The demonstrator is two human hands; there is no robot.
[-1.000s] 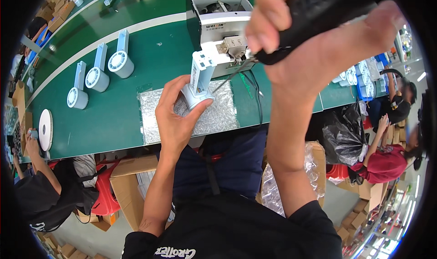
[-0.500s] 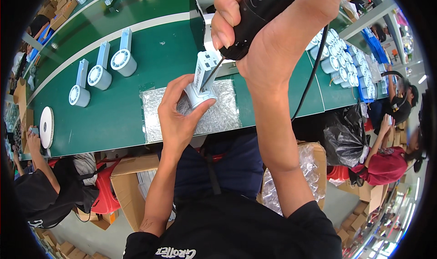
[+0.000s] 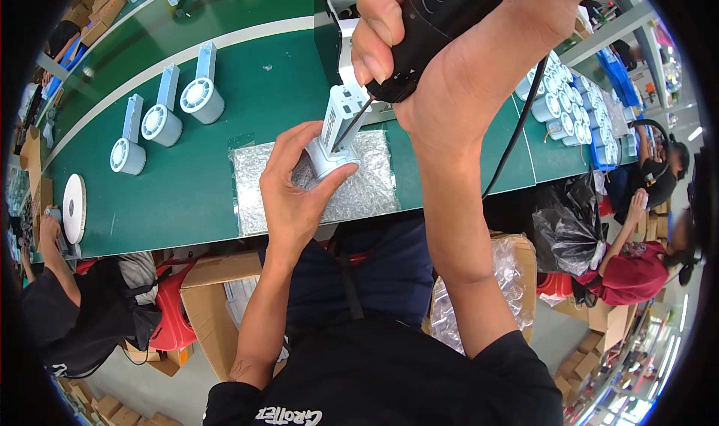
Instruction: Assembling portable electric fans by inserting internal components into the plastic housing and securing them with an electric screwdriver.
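Observation:
My left hand [image 3: 296, 182] grips the round base of a light blue plastic part with an upright arm [image 3: 342, 115], above a bubble-wrap sheet [image 3: 262, 194]. A black corded electric screwdriver [image 3: 442, 29] is held in my right hand [image 3: 449, 96], fingers wrapped round its body. From it a long thin bit [image 3: 357, 119] slants down along the part's upright arm toward the base. My left hand hides some of the base, and the bit's tip is hard to make out.
On the green table [image 3: 225, 216] to the left stand three similar light blue parts [image 3: 162, 124] and a white reel [image 3: 74, 209]. A black-and-white box [image 3: 326, 44] stands behind. Several round blue parts [image 3: 558, 107] fill the right side. The screwdriver's black cord [image 3: 517, 137] hangs by my right forearm. Co-workers sit on both sides.
The screwdriver and my right hand have shifted slightly right. The light blue part has tilted a little to the right in my left hand, which stays in place.

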